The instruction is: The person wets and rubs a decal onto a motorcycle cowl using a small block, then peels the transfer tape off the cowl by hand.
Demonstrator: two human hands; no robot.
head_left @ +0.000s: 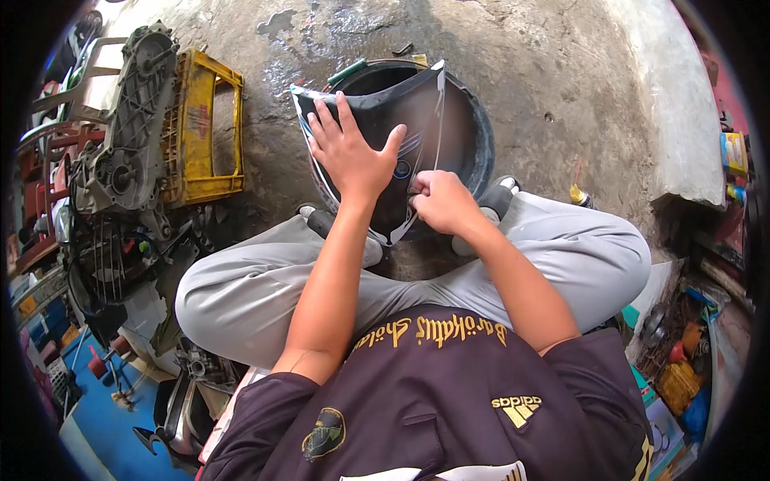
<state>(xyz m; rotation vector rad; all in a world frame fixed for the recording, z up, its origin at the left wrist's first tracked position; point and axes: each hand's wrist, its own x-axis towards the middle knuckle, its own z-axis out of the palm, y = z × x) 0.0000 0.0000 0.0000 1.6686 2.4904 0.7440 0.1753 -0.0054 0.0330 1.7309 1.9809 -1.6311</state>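
A glossy black motorcycle body panel (377,120) with white edges rests over a round black tub (479,136) between my feet, its narrow end pointing toward me. Flat on the panel's upper left part lies my left hand (350,152), fingers and thumb spread apart. My right hand (445,200) is closed, its curled fingers against the panel near the lower right edge. What those fingers hold, if anything, is hidden. A small round emblem (402,169) shows on the panel between my two hands.
A yellow plastic crate (212,128) and a grey metal engine casing (132,112) stand at the left. The concrete floor (553,96) is wet at the top. A small bottle (579,195) lies at the right, near a concrete ledge (682,136). Clutter fills both sides.
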